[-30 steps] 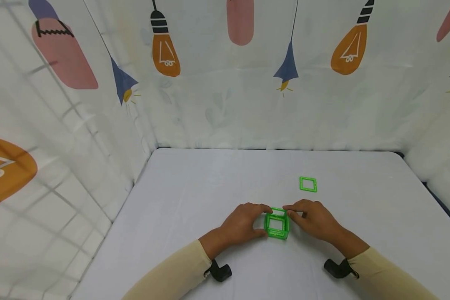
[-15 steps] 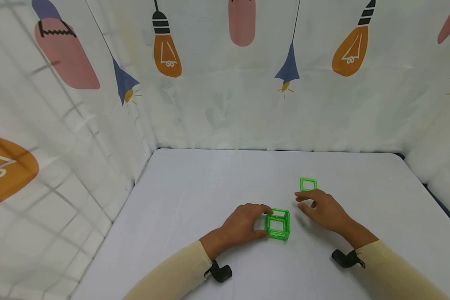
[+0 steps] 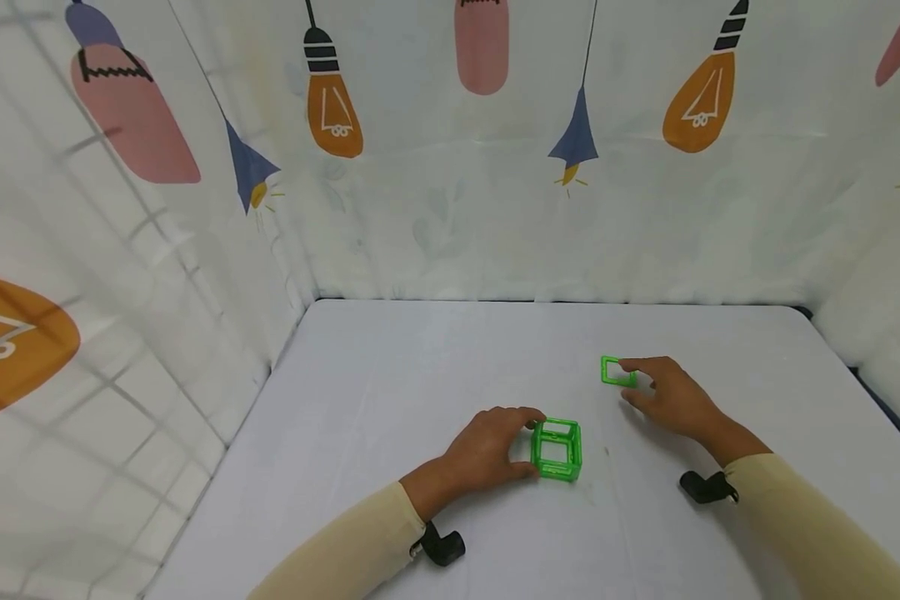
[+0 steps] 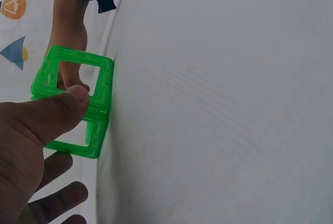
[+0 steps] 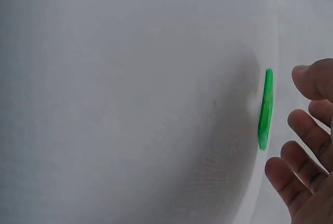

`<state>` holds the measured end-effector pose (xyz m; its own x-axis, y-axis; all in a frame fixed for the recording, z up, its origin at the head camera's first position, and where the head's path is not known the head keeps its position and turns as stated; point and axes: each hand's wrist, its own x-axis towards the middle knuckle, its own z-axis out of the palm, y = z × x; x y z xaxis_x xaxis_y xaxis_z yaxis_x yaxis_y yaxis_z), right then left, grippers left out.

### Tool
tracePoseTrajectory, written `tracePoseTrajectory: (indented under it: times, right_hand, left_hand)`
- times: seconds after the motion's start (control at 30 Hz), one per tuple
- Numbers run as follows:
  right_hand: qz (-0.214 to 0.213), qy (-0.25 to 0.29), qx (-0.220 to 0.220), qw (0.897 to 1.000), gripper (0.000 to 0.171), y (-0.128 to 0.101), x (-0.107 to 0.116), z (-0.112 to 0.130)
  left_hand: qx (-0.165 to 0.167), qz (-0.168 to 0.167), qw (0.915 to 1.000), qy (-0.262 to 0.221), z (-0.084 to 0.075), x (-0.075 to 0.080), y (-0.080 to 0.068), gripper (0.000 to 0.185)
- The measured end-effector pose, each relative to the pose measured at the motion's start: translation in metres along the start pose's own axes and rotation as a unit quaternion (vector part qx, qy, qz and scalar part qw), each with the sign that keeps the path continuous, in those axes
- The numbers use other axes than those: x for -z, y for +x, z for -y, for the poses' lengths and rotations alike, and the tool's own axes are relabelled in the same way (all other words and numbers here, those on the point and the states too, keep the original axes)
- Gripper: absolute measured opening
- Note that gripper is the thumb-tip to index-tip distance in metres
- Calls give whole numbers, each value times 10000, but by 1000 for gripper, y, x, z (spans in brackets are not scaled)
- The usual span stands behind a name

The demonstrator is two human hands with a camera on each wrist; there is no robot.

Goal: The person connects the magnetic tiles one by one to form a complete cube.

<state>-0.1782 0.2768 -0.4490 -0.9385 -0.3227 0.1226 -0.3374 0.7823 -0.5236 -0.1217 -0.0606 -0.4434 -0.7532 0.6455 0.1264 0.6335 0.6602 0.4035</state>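
Note:
My left hand (image 3: 483, 450) grips a small cube (image 3: 558, 437) of green see-through magnetic tiles by its left side. In the left wrist view the thumb presses on the frame of the cube (image 4: 96, 110), and the lower fingers spread free beneath it. A single green square magnetic tile (image 3: 619, 383) lies flat on the table, farther back and to the right. Over its right edge is my right hand (image 3: 671, 396), thumb and fingers apart. The right wrist view shows that tile (image 5: 266, 109) edge-on beyond the spread fingers, with a gap between.
A white-covered table (image 3: 420, 358) bears the pieces. White curtains (image 3: 435, 225) printed with bulbs and lamps hang behind it and along the left. Black wrist cameras (image 3: 444, 546) sit on both wrists, below beige sleeves.
My right hand has left the cube and moved back and to the right, reaching the loose tile. The left hand and the cube stay in place.

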Motion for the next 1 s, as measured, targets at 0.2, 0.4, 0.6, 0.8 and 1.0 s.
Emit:
tracePoseTrajectory:
  times: [0.2,0.4,0.6,0.8,1.0]
  right_hand:
    - [145,-239,-163,9995,59,7,4,-5]
    - [380,-263,-371,9982,66,12,9,-9]
    - [514,-237,-308,9979,71,17,10,-12]
    - [601,-267,-382,9971,71,20,9,-17]
    - [470,-391,-326,9976,69,19,8,-19]
  left_hand:
    - [18,-11,10000,1,-1,1,0,74]
    - [41,17,10000,-37,-1,1,-1,76]
    - [66,2,10000,-74,-1,1,-1,77]
    - [83,11,9999,-104,-1,-1,-1,79]
    - [159,27,9998,-139,-1,-1,-1,81]
